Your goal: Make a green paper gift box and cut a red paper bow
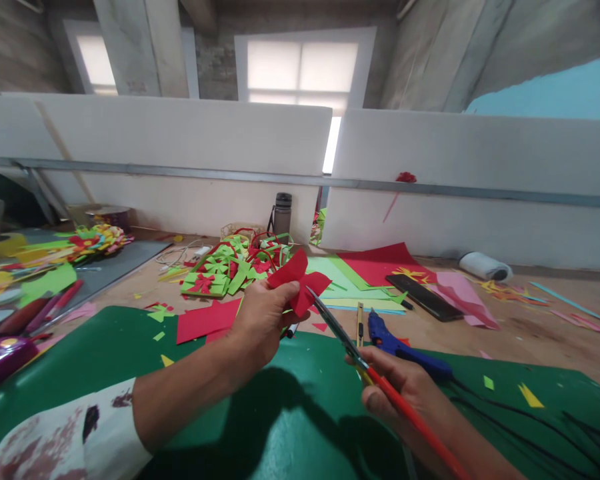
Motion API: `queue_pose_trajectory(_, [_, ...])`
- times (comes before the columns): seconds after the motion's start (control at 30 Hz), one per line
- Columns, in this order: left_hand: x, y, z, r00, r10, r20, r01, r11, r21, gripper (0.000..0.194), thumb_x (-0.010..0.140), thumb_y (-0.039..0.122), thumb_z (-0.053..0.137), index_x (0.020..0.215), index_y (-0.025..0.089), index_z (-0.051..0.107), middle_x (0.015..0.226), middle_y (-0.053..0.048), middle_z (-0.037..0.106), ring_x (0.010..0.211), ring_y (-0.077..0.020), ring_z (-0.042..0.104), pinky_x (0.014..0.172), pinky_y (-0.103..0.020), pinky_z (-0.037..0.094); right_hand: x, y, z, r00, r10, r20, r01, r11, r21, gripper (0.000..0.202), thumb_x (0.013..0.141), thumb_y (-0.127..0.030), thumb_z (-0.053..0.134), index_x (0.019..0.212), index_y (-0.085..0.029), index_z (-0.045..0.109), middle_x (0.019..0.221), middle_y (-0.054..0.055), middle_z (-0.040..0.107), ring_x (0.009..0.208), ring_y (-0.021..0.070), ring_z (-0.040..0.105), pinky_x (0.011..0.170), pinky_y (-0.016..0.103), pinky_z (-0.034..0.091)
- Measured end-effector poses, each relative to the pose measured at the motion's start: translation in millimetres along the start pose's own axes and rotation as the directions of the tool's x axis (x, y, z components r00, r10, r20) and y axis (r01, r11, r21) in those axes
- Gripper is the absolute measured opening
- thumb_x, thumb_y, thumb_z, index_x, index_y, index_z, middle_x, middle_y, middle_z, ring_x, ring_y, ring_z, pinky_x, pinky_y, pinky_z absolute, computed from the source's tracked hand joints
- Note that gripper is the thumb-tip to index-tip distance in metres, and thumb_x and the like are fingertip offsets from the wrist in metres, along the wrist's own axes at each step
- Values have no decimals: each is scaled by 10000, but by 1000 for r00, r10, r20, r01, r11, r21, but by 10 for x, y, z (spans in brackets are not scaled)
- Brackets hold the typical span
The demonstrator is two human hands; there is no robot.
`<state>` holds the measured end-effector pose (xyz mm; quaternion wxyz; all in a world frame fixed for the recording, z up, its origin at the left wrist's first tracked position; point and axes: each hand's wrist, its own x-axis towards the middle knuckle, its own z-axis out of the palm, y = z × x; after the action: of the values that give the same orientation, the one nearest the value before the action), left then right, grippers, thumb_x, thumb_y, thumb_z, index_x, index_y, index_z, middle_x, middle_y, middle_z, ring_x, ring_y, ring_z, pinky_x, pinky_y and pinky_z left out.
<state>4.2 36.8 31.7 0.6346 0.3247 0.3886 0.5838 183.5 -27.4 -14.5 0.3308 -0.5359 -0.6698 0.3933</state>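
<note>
In the middle of the head view my left hand (pixel 263 320) pinches a red paper piece (pixel 300 277) with rounded, petal-like lobes between thumb and fingers. My right hand (pixel 400 380) is wrapped round long scissors (pixel 337 327) with metal blades and a red handle. The blade tips touch or nearly touch the right side of the red paper; I cannot tell which. Below my left hand, flat red paper (pixel 200 323) lies partly on the green mat (pixel 280 407). A blue glue gun (pixel 405 350) rests just beyond my right hand, beside a yellow utility knife (pixel 360 323).
Green and red paper pieces (pixel 230 267) are heaped behind my left hand, near a grey bottle (pixel 282 217). A black phone (pixel 425 297) lies by coloured sheets (pixel 375 270). The glue gun's cord (pixel 510 407) trails right. Paper flowers (pixel 97 243) and tools crowd the left side.
</note>
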Motion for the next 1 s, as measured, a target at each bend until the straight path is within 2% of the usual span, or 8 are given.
queue_pose_trajectory(0.17, [-7, 7, 1, 1000, -7, 13, 7, 1000, 2, 42, 720, 88, 609, 723, 125, 590, 662, -22, 644, 591, -136, 617, 532, -276, 547, 6, 22, -17, 1000, 10, -27, -11, 999, -45, 388, 686, -516, 596, 898, -191, 598, 595, -53, 339, 525, 102, 250, 472, 231, 220])
queue_pose_trajectory(0.27, [1, 3, -1, 1000, -11, -1, 11, 1000, -7, 56, 718, 78, 604, 708, 129, 583, 641, -18, 637, 564, -130, 604, 513, -277, 546, 6, 35, -20, 999, 2, -32, -4, 999, -51, 366, 690, -495, 598, 891, -189, 608, 597, -49, 348, 528, 102, 258, 474, 230, 228])
queue_pose_trajectory(0.4, [14, -13, -11, 1000, -3, 19, 3, 1000, -24, 55, 719, 87, 613, 695, 129, 587, 638, -21, 640, 561, -129, 601, 507, -277, 548, -3, 54, -5, 997, -61, -44, 58, 996, -65, 471, 722, -605, 540, 912, -180, 612, 607, -44, 330, 543, 109, 257, 474, 230, 226])
queue_pose_trajectory(0.53, [18, -33, -23, 999, -9, 31, 10, 999, -35, 63, 731, 85, 604, 687, 127, 587, 627, -20, 641, 547, -125, 596, 498, -272, 544, -15, 62, 8, 994, -106, 7, 106, 994, -4, 652, 736, -729, 419, 1014, -163, 585, 629, -43, 311, 540, 108, 220, 470, 234, 215])
queue_pose_trajectory(0.7, [21, -57, -40, 999, 3, 52, -1, 999, -39, 60, 727, 93, 615, 690, 128, 583, 624, -13, 641, 541, -118, 592, 502, -267, 542, -17, 39, -1, 995, -94, 28, 94, 995, -26, 656, 735, -738, 414, 996, -160, 580, 647, -35, 323, 564, 117, 238, 488, 241, 215])
queue_pose_trajectory(1.0, [39, -54, -28, 999, -5, 49, 8, 999, -53, 73, 724, 75, 608, 679, 121, 574, 605, -9, 626, 530, -112, 585, 490, -259, 544, -19, -16, 6, 999, -34, -4, 33, 999, -4, 692, 673, -775, 449, 939, -156, 606, 611, -46, 315, 536, 106, 215, 483, 251, 180])
